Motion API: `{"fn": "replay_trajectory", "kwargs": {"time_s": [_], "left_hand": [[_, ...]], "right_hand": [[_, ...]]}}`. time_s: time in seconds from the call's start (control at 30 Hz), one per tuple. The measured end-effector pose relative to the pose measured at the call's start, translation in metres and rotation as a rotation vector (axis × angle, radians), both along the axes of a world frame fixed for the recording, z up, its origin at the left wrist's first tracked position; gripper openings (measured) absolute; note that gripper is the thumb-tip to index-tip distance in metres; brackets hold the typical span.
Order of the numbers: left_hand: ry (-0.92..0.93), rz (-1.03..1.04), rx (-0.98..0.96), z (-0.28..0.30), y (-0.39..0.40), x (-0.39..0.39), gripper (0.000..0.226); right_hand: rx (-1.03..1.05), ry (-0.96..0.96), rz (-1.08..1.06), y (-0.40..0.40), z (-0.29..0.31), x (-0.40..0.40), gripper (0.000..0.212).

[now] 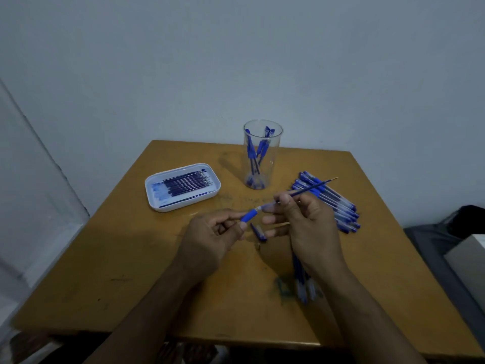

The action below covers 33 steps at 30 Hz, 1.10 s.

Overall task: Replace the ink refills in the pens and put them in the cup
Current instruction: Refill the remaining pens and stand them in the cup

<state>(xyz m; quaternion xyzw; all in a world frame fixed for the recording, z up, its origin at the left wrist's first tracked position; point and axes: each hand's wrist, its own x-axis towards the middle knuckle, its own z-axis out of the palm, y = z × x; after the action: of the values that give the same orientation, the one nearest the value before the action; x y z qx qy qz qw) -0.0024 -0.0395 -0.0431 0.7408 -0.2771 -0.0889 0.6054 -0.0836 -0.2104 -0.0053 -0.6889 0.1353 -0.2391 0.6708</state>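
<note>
Here we are at a small wooden table point(105, 271), its orange-brown top scuffed and marked with a blue ink smear near the front right. It is pushed up against a plain pale wall point(236, 61), and the light in the room is dim and bluish. At the far right, off the table, sits something dark and grey that I cannot make out.

Over the middle of the table, the left hand point(210, 235) has its fingers curled, pinching the blue grip end of a pen barrel point(250, 214) between thumb and fingertips. The right hand point(304, 222) pinches a thin blue refill point(312, 189) between thumb and forefinger, its other fingers loosely spread below; the refill slants up and to the right, metal tip outward, its lower end meeting the barrel's open end. Just beneath the hands a blue pen cap point(258, 231) lies on the wood, with a tiny dark piece point(258, 245) beside it.

At the back stands a clear cup point(262, 153), upright, with several blue pens inside. Left of it, a white tray point(157, 200) holds a row of dark refills. To the right, a pile of blue pens point(333, 200) lies fanned on the table, and a few more pens point(304, 285) poke out under the right wrist.
</note>
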Motion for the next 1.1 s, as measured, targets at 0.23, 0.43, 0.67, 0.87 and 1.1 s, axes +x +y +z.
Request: {"fn": "replay_trajectory", "kwargs": {"time_s": [0.23, 0.43, 0.67, 0.87, 1.1], "left_hand": [[-0.043, -0.003, 0.002, -0.004, -0.002, -0.001, 0.021], [-0.065, -0.024, 0.022, -0.005, 0.001, 0.0, 0.024], [-0.056, -0.061, 0.011, -0.006, 0.003, -0.001, 0.026], [-0.056, -0.073, 0.011, -0.005, 0.002, -0.003, 0.027], [0.063, 0.058, -0.038, -0.002, 0.002, 0.0, 0.016]], "right_hand": [[0.045, -0.027, 0.017, 0.003, 0.001, -0.005, 0.02], [-0.002, -0.023, 0.03, 0.004, -0.002, -0.008, 0.021], [0.094, 0.063, 0.149, 0.0, 0.002, -0.009, 0.022], [0.032, 0.054, 0.079, -0.002, -0.001, -0.01, 0.019], [-0.497, 0.266, -0.001, 0.002, -0.007, -0.007, 0.021]]}}
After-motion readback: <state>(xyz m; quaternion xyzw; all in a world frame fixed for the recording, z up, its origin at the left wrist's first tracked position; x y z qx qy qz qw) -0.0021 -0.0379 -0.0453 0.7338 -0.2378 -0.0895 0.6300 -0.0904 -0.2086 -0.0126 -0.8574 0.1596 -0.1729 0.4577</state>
